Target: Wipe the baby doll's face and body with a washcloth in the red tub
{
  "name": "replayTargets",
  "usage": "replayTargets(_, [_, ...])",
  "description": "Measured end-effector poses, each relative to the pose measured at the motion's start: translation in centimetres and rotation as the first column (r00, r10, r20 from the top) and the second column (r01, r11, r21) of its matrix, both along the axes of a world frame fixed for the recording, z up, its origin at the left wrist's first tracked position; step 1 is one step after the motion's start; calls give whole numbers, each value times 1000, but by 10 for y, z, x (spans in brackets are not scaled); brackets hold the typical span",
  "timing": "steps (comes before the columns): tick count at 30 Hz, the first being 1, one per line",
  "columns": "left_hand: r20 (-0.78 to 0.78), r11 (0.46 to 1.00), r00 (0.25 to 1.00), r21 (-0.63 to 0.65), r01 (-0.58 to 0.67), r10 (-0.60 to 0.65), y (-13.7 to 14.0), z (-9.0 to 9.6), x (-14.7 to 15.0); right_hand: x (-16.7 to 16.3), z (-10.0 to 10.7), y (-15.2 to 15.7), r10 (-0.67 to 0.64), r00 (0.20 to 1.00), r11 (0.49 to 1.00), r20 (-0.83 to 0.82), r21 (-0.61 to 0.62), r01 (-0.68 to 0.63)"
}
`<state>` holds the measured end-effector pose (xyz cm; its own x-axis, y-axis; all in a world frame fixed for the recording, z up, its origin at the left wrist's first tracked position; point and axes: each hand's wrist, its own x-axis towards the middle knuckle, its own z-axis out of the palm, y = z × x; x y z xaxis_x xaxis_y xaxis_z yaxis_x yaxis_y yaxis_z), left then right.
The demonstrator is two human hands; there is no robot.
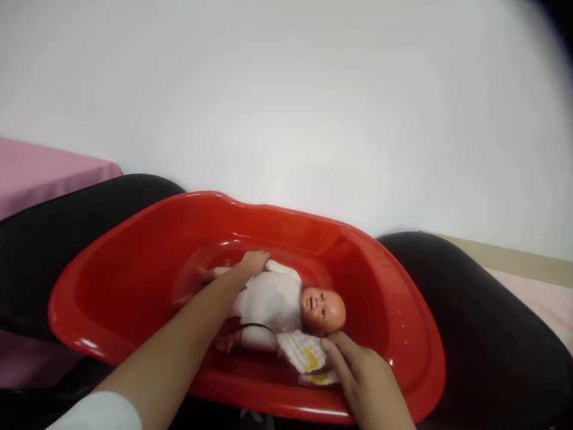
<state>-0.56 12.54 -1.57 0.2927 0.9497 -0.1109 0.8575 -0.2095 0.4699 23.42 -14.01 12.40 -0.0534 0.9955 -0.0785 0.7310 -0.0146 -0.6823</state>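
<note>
At the lower right of the frame, my right hand [360, 370] pinches a white, ribbed cloth with yellow patches [299, 352] between nearly closed thumb and fingers. The plastic baby doll in white long-sleeved clothing [277, 298] lies face up at the lower centre, head to the right, inside a glossy red plastic tub [107, 286]. My left hand [253, 263] reaches across its body to the far sleeve; I cannot tell how far those fingers open or whether they grip.
</note>
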Motion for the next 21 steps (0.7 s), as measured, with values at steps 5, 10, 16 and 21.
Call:
replayTargets(5, [54,996,998,86,19,-24,-21,19,-17,6,5,-1,-104,962,994,-251,-51,94])
replayTargets(10, [479,990,875,73,-119,70,-47,47,-3,-11,17,23,-371,457,905,-808,-204,374])
replayTargets(16, [620,959,743,-64,-275,254,-54,55,34,-57,25,106,-172,264,891,-949,-37,452])
replayTargets(21, [723,965,649,-94,-246,236,-59,42,31,-70,-17,178,-135,525,877,-840,144,458])
